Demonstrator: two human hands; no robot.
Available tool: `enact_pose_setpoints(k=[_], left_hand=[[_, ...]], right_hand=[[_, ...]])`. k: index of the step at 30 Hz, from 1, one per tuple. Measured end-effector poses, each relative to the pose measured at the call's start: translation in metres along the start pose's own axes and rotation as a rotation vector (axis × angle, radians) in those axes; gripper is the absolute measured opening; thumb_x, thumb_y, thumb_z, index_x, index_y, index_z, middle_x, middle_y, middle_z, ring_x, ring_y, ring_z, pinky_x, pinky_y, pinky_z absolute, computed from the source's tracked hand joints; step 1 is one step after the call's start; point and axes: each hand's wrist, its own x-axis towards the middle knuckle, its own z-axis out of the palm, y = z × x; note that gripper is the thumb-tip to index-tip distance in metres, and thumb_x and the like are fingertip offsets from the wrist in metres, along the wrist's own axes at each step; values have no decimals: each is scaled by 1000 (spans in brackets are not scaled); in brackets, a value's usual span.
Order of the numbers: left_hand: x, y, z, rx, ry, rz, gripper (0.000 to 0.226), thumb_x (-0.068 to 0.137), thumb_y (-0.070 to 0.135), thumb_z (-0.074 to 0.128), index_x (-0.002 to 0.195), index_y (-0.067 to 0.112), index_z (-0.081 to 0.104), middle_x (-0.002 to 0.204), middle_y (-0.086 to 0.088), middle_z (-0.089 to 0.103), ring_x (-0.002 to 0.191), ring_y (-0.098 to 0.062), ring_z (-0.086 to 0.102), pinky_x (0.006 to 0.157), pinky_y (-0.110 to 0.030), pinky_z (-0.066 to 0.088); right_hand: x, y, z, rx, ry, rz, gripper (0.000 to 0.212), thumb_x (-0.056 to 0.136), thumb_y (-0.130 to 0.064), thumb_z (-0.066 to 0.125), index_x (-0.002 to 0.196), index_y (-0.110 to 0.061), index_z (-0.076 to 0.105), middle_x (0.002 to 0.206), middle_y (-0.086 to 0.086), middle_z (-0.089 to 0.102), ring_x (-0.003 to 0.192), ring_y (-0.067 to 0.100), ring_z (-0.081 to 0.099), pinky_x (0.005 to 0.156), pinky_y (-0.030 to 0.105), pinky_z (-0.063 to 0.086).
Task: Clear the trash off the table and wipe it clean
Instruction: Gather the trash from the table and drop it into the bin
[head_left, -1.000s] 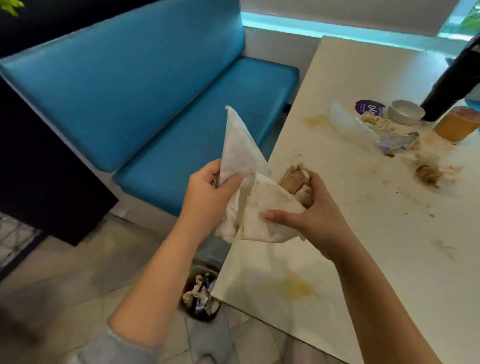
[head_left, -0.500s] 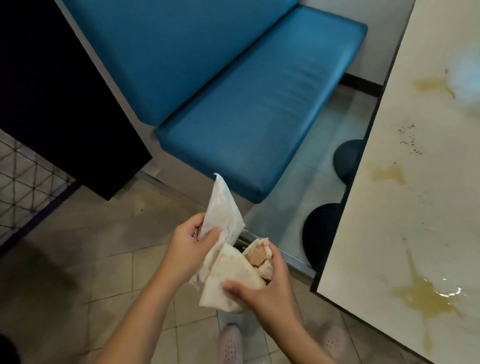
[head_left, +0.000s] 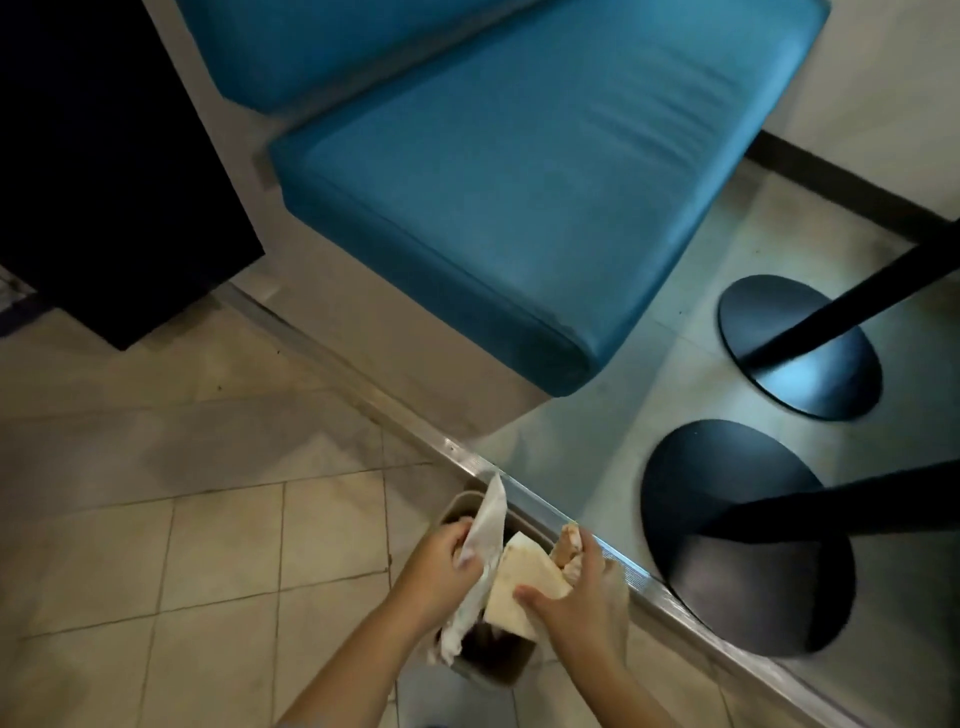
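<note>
Soiled paper (head_left: 524, 582) — both hands (head_left: 582, 597) clutching

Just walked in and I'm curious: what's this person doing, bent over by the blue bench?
A person is throwing away table rubbish. The left hand grips a crumpled white napkin, and the right hand holds a stained paper wrapper with food scraps bunched against it. Both hands are held over a small bin on the tiled floor, beside the blue bench seat. Nothing has been dropped in yet; both hands are gripping their loads.
</note>
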Motion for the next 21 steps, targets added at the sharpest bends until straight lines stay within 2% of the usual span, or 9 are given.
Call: enact_pose_setpoints(k=[2,5,8,11,13,16,19,21], left_hand=[[21,-28,15,57,-10,-32,15,86,39,50,100,39,56,98,16,61,94,-8,58,81,-29,50],[50,-68,33,144,36,-101,29,86,47,46,107,31,56,108,7,62,98,-13,58,89,-39,50],[67,-92,52,168,56,-106,36,94,37,46,128,25,43,124,1,48,110,-17,51,97,-35,43],[79,-114,71,244,97,-85,56,94,22,50,144,25,25,135,-4,34,120,-18,43,101,-29,36],[85,-126,79,306,131,-86,66,93,21,53,148,23,17,138,-6,30,124,-20,39,103,-27,32],[94,-143,88,422,138,-106,74,89,22,56,149,22,11,142,-5,26,131,-22,29,110,-32,25],[103,-148,94,562,72,-152,81,89,21,55,150,21,2,149,-7,18,139,-24,18,115,-36,14],[111,-151,97,666,20,-172,84,89,21,55,150,18,-2,152,-10,14,141,-27,16,116,-37,12]], right_hand=[[18,6,23,-131,6,-38,94,59,-50,81,138,-39,30,117,-1,45,116,21,44,94,34,41],[37,13,57,-260,29,-117,87,68,-47,76,141,-37,29,121,0,45,116,20,43,95,32,39],[49,19,86,-292,26,-164,80,76,-43,68,143,-38,24,127,2,41,119,21,39,96,33,39],[51,28,110,-265,6,-222,71,86,-32,57,147,-35,19,134,4,35,123,22,34,101,34,38],[47,36,122,-272,-67,-308,70,90,-20,48,150,-28,12,138,5,29,123,22,34,99,31,38],[45,50,135,-289,-205,-388,74,96,-15,41,151,-25,-7,145,6,20,126,21,37,100,28,38],[54,57,146,-396,-271,-358,77,99,-16,40,149,-21,-18,149,9,16,122,20,44,100,28,43],[62,57,153,-474,-322,-327,76,99,-18,42,150,-17,-15,153,13,13,125,21,45,104,31,41]])
